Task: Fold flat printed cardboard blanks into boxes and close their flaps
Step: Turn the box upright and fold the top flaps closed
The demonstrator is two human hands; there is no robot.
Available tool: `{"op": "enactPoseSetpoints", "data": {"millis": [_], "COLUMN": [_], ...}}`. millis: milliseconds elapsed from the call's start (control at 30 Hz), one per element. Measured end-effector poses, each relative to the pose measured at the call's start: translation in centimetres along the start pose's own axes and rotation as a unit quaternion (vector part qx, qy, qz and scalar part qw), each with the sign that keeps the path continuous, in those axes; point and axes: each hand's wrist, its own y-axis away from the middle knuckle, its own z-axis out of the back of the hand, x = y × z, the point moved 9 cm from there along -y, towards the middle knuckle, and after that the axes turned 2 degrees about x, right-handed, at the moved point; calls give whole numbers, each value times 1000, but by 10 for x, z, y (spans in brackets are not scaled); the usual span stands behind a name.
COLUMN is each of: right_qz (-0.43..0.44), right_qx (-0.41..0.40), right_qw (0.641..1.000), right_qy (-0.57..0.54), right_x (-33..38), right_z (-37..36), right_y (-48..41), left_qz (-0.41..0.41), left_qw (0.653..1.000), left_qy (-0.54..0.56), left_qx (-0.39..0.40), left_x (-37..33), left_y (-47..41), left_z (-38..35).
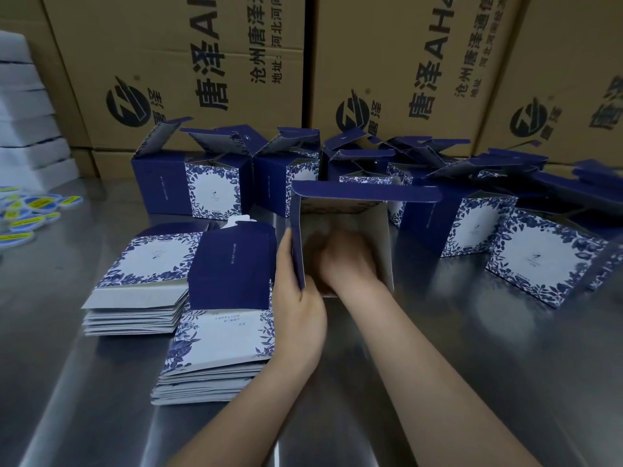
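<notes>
A half-formed blue box (367,197) stands on the steel table with its open end towards me and its grey inside showing. My left hand (296,298) grips the box's left wall from outside. Inside the box is my right hand (347,261), reaching down towards its bottom; it is blurred, so how its fingers lie is unclear. Two stacks of flat blue-and-white floral blanks lie to the left, one (215,338) next to my left hand and one (141,264) further left. Several folded boxes (215,190) with raised lid flaps stand behind and to the right.
Large brown shipping cartons (202,62) form a wall along the back of the table. White foam sheets (23,112) are piled at the far left. Yellow-and-blue stickers (30,210) lie on the table's left edge. Bare steel table (472,348) lies in front and to the right.
</notes>
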Motion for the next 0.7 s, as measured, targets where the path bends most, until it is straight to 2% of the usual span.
{"op": "enactPoseSetpoints", "data": {"millis": [167, 267, 433, 500, 600, 700], "right_qz": [3, -2, 2, 8, 53, 51], "right_qx": [81, 106, 15, 9, 66, 158], "right_qw": [993, 990, 999, 1000, 995, 984], "right_qy": [86, 94, 31, 22, 45, 69], "right_x": [4, 3, 2, 4, 16, 20], "right_z": [-13, -17, -3, -1, -14, -36], "right_y": [-1, -2, 5, 6, 6, 5], "left_qz": [8, 10, 5, -2, -8, 1], "left_qw": [1000, 1000, 1000, 1000, 1000, 1000], "left_qy": [-10, -10, -15, -27, -30, -22], "left_qx": [-4, -4, 1, 0, -3, -4], "left_x": [0, 0, 2, 1, 0, 2], "left_y": [1, 1, 0, 0, 1, 0], "left_z": [1, 1, 1, 0, 1, 2]}}
